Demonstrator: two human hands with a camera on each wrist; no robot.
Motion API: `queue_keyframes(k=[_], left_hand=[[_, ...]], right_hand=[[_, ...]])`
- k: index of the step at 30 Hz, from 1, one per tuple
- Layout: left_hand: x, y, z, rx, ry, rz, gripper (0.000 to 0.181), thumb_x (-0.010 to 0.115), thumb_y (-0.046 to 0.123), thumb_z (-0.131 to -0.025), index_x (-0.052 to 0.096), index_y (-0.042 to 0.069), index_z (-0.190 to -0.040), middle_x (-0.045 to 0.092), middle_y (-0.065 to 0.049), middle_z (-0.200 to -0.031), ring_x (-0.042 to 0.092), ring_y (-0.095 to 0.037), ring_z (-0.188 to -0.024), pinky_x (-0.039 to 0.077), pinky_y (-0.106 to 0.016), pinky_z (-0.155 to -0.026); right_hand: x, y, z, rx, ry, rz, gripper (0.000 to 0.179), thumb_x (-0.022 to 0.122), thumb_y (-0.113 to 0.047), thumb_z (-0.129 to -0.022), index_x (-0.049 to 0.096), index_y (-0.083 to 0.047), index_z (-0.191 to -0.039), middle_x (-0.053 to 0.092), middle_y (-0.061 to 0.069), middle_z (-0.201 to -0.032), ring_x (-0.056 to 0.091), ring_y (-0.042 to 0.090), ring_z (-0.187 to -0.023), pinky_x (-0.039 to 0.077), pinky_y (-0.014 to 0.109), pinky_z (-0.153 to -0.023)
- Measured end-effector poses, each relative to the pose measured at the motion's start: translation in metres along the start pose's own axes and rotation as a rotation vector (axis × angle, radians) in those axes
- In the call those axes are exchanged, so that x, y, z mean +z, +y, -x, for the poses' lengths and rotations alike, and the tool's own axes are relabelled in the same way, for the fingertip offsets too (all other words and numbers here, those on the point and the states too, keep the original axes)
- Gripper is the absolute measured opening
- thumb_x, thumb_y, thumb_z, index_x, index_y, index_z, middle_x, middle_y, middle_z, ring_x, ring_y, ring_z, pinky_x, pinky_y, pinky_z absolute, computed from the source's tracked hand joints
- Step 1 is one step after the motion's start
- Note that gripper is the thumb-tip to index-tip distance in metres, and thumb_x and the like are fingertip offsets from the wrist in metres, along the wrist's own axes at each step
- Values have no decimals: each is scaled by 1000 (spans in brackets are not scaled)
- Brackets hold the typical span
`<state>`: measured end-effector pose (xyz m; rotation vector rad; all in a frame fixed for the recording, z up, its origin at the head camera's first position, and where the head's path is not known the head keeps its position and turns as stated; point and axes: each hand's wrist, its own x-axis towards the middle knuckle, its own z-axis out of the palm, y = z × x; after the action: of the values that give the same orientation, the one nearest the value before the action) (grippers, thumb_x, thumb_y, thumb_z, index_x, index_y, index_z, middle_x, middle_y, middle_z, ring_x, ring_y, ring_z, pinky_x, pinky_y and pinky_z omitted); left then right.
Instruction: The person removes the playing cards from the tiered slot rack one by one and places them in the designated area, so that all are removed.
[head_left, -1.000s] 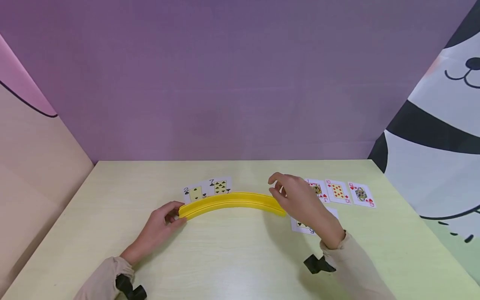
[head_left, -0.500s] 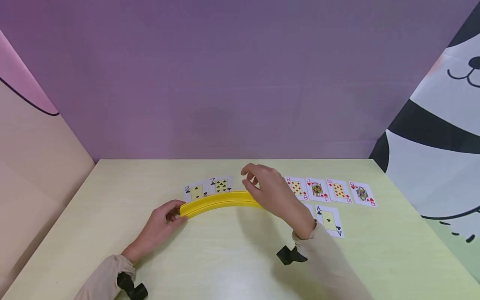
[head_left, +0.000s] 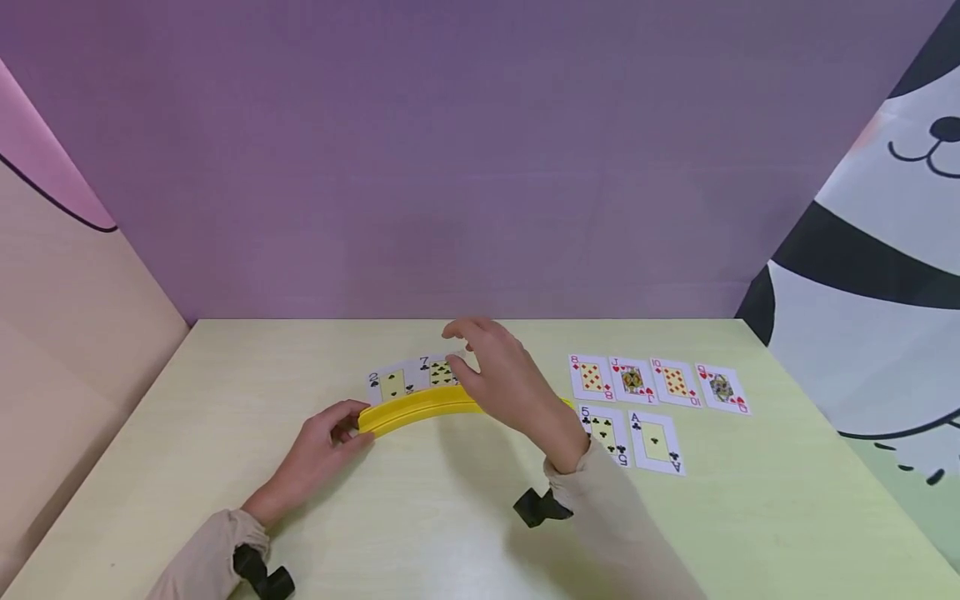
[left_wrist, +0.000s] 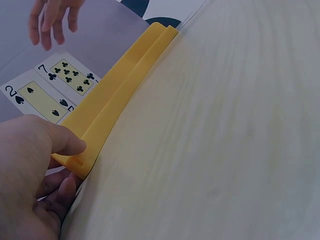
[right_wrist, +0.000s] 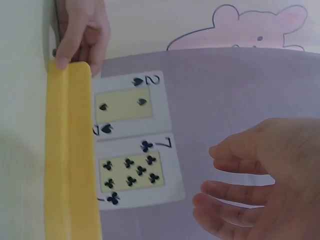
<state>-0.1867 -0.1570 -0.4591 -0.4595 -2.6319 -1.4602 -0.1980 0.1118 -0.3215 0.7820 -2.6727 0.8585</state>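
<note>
A curved yellow card holder (head_left: 420,406) stands on the table. My left hand (head_left: 315,450) pinches its left end between thumb and fingers, plainly so in the left wrist view. Two playing cards stand upright in the holder's left part: a two of spades (right_wrist: 127,102) and a seven of clubs (right_wrist: 132,172). My right hand (head_left: 510,383) is raised over the holder's middle, close to the seven, with nothing between its relaxed, parted fingers. In the head view this hand hides part of the holder's right half.
On the table at the right lie an eight of diamonds (head_left: 591,378), a jack (head_left: 632,381), a ten of diamonds (head_left: 676,382) and a queen (head_left: 722,388) in a row. Nearer are a five of clubs (head_left: 604,432) and an ace of clubs (head_left: 657,442). A purple wall (head_left: 465,167) borders the back.
My right hand has moved left from the holder's right end to the seven of clubs, uncovering the cards lying at the right. My left hand keeps its hold on the card holder.
</note>
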Motion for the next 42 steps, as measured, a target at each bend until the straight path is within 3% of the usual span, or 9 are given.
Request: queue_keyframes(k=[5, 12, 24, 34, 42], left_hand=[[2, 0, 0, -20, -11, 5, 34, 74, 7, -89, 65, 7, -121, 67, -5, -103, 56, -18, -81, 50, -23, -71], [1, 3, 0, -38, -3, -23, 35, 73, 6, -88, 65, 7, -123, 67, -6, -105, 56, -19, -82, 50, -23, -73], [-1, 5, 0, -21, -8, -6, 34, 73, 6, -89, 65, 5, -122, 67, -7, -104, 55, -18, -81, 49, -23, -72], [-1, 1, 3, -17, -9, -21, 35, 74, 6, -88, 65, 5, -121, 67, -6, -102, 56, -17, -79, 50, -22, -70], [1, 1, -1, -13, -21, -3, 35, 73, 6, -89, 64, 5, -123, 67, -7, -105, 56, -19, -82, 50, -23, -72]], right_hand=[[11, -3, 2, -56, 3, 28, 30, 63, -12, -96, 60, -10, -126, 55, 6, -134, 45, 26, -127, 44, 39, -105], [21, -2, 1, -47, -38, 55, 34, 63, -14, -97, 59, -10, -130, 57, 4, -136, 46, 23, -126, 44, 36, -105], [25, -3, -1, -6, -109, 77, 23, 63, -7, -95, 68, -6, -118, 70, 7, -115, 59, 20, -97, 53, 33, -83], [25, 21, -1, -21, -43, 89, 16, 62, -4, -95, 73, -9, -106, 73, 3, -104, 58, 12, -73, 50, 25, -64], [24, 24, -3, -30, -43, 99, 16, 63, -4, -95, 73, -8, -107, 73, 3, -104, 61, 12, -76, 52, 26, -68]])
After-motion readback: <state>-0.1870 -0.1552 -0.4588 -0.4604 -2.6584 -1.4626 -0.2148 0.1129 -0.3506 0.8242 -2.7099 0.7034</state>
